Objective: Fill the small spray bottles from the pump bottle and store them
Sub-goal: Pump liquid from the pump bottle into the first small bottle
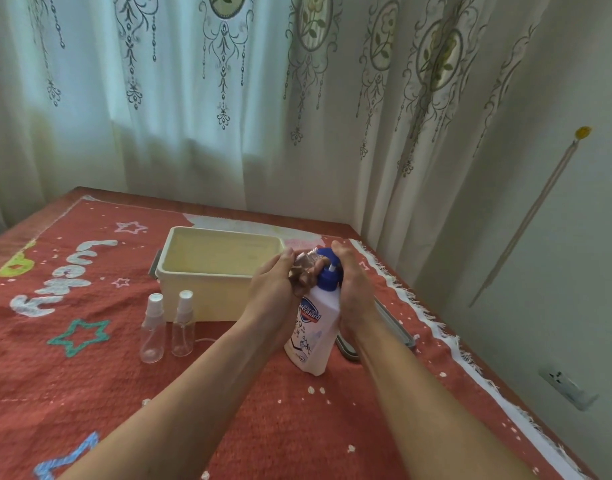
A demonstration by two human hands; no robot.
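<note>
Both hands meet at the pump bottle, a small bottle held to its spout.

On the red cloth (89,375) over the bench, a first capped spray bottle (152,329) and a second capped spray bottle (184,323) stand upright side by side, clear, just in front of the open-topped cream box (166,268). Right of them, the left grip (273,282) clasps a third small bottle (302,268) against the blue pump head; it seems uncapped, though fingers hide its neck. The white pump bottle (315,327) stands tilted, base on the cloth. The right grip (353,282) curls over the pump head. Behind its wrist, a grey-edged flat panel (398,327) lies on the cloth.
</note>
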